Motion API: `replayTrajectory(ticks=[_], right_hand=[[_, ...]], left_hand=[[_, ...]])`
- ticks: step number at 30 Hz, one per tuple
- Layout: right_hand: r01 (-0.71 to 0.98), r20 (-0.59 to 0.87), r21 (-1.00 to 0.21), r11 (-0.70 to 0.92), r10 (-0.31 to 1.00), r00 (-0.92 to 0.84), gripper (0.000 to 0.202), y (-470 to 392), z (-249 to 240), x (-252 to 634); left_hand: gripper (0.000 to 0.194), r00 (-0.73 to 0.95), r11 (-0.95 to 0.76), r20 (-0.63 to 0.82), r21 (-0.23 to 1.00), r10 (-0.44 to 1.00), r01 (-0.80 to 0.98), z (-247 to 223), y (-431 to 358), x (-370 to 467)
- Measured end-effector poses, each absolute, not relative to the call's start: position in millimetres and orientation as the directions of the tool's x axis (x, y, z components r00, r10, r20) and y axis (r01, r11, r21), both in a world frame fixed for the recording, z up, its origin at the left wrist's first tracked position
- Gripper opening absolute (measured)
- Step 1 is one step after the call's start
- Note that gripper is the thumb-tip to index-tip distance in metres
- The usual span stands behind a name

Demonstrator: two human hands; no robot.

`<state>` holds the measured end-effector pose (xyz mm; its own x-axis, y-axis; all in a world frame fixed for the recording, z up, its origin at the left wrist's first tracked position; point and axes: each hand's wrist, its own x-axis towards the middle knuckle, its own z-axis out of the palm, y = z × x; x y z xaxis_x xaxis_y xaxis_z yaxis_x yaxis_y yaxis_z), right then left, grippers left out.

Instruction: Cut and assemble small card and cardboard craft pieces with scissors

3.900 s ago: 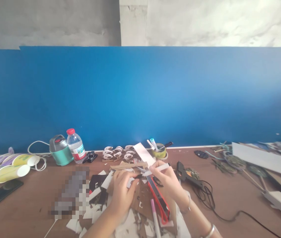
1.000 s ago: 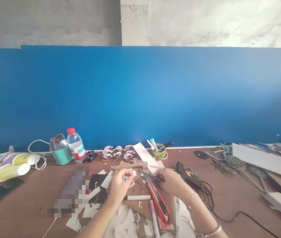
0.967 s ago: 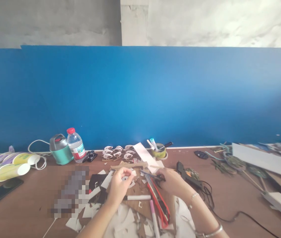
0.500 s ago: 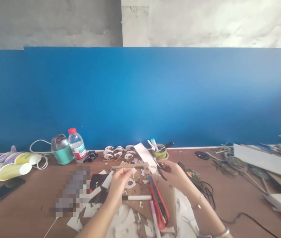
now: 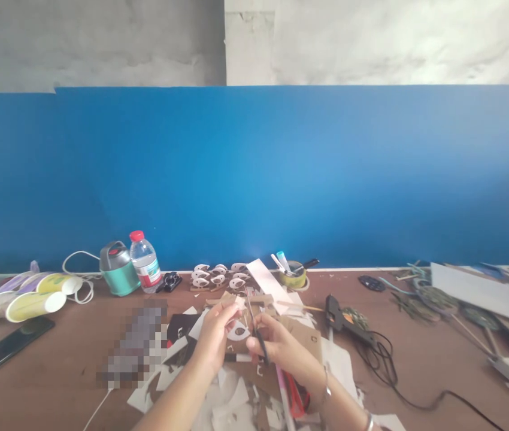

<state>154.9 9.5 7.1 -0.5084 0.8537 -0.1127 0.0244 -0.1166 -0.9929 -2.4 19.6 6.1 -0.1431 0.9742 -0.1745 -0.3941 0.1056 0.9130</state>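
Note:
My left hand (image 5: 217, 328) pinches a small piece of white paper (image 5: 238, 301) between thumb and fingertips. My right hand (image 5: 276, 344) grips scissors (image 5: 261, 344) by their black handles. Their blades point up and away, close beside the paper; whether they touch it I cannot tell. Below the hands lies a white eye-shaped paper cutout (image 5: 239, 331) on brown cardboard. A red utility knife (image 5: 297, 400) lies partly hidden under my right forearm, with a pink pen (image 5: 284, 395) beside it. A white marker (image 5: 242, 357) shows only in part between my wrists.
Paper scraps (image 5: 232, 392) cover the near middle. Curved white cutouts (image 5: 218, 279) stand in rows behind. A glue gun (image 5: 334, 312) trails its cord to the right. A bottle (image 5: 145, 263), a teal container (image 5: 120, 278), paper cups (image 5: 36, 305) and a tape roll holding pens (image 5: 293, 278) stand around.
My right hand has brought the scissors leftward and nearer, up to the paper in my left hand. The utility knife is now more covered, and the glue gun has come into clearer view.

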Motion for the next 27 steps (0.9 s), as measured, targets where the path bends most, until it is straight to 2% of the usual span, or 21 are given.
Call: replayTrajectory(ticks=[4, 27], right_hand=[[0.007, -0.1, -0.993, -0.114, 0.843, -0.529, 0.05, 8, 5, 151], [-0.024, -0.045, -0.997, -0.067, 0.86, -0.507, 0.052, 14, -17, 146]], left_hand=[[0.017, -0.098, 0.14, -0.202, 0.887, 0.974, -0.44, 5, 20, -2], [0.013, 0.011, 0.168, -0.182, 0.879, 0.983, -0.447, 1, 20, -1]])
